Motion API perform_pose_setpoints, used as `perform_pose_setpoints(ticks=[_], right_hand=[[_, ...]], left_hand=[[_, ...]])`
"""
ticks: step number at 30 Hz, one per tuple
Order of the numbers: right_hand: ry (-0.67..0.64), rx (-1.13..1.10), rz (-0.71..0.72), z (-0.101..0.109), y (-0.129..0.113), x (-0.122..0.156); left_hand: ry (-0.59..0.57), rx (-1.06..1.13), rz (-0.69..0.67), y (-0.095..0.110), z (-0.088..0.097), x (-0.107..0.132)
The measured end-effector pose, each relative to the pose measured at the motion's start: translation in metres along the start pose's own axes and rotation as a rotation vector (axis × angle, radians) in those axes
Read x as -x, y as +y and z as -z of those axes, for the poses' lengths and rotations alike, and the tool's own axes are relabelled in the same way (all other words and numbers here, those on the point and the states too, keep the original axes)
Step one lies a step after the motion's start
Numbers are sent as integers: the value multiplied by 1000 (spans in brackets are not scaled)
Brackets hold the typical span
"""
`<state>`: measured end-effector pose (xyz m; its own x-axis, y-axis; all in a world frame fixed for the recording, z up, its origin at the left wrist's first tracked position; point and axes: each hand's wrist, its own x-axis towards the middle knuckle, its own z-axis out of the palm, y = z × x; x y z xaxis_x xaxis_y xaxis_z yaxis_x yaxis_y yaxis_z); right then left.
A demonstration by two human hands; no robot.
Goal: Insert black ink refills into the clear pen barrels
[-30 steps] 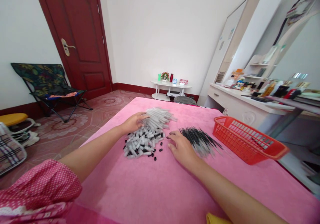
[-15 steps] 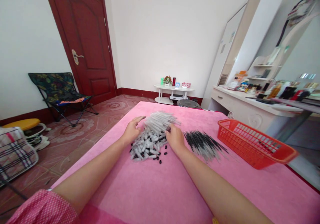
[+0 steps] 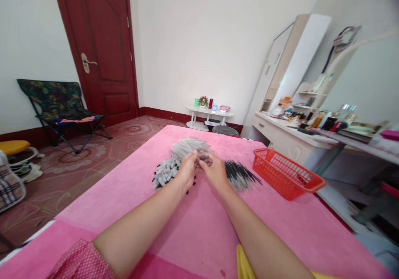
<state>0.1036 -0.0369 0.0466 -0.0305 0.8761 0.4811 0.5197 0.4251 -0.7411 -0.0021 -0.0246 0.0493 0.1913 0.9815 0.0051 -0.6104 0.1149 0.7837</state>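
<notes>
On the pink table cover (image 3: 199,225) lies a heap of grey pen barrels with black caps (image 3: 170,166). My left hand (image 3: 187,169) and my right hand (image 3: 213,169) meet just above the near side of the heap, fingertips pinched together. Something small sits between them, and I cannot make out what. A bundle of thin black refills (image 3: 238,174) lies right of my right hand.
A red plastic basket (image 3: 285,175) stands at the right on the pink cover. Beyond are a white dressing table (image 3: 289,135) with bottles, a small white side table (image 3: 208,114), a folding chair (image 3: 59,104) and a red door (image 3: 99,50).
My left hand has come off the left side of the heap to the middle. My right hand has moved up from beside the refills. Both now pinch together at the heap.
</notes>
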Motion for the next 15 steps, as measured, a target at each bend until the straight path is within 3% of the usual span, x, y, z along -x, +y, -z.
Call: perform_pose_setpoints(ticks=[4, 10, 12, 15], right_hand=[[-43, 225, -53, 39, 14, -8], [-121, 593, -320, 105, 52, -15], [-192, 667, -386, 112, 57, -13], [-282, 725, -419, 106, 48, -9]], left_hand=[[39, 16, -46, -21, -15, -13], [-15, 44, -69, -52, -7, -18], [-31, 22, -106, -56, -3, -18], [-31, -20, -134, -58, 1, -17]])
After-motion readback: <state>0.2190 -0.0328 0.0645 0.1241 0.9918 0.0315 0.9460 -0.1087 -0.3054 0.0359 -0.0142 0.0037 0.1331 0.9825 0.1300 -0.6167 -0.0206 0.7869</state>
